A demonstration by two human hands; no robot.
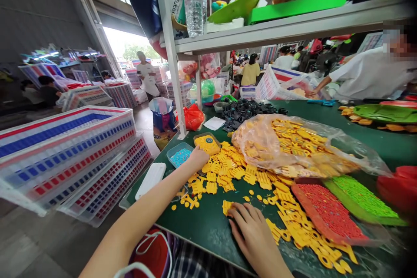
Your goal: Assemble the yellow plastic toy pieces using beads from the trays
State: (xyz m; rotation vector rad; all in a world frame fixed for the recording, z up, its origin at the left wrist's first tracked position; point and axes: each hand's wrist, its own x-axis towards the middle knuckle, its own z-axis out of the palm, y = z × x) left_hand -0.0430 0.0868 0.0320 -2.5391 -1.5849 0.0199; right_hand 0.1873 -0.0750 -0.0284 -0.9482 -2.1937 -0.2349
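Observation:
My left hand (pixel 199 156) reaches to the near edge of a small tray of yellow beads (pixel 206 142). Its fingers look curled together, their tips hidden, and what they hold cannot be made out. Just left of it is a tray of blue beads (pixel 180 156). My right hand (pixel 249 228) rests low over the green table (pixel 202 213), thumb and fingers closed on a flat yellow plastic piece (pixel 226 207) that sticks out at the fingertips. Loose yellow slotted pieces (pixel 228 167) are heaped between and beyond my hands.
A clear bag of yellow pieces (pixel 293 143) lies beyond, with dark parts (pixel 247 110) behind it. Red beads (pixel 329 210) and green beads (pixel 365 197) fill trays at right. A white box (pixel 150 180) stands left; a shelf (pixel 276 28) spans above. Crates (pixel 68 152) stack beside the table.

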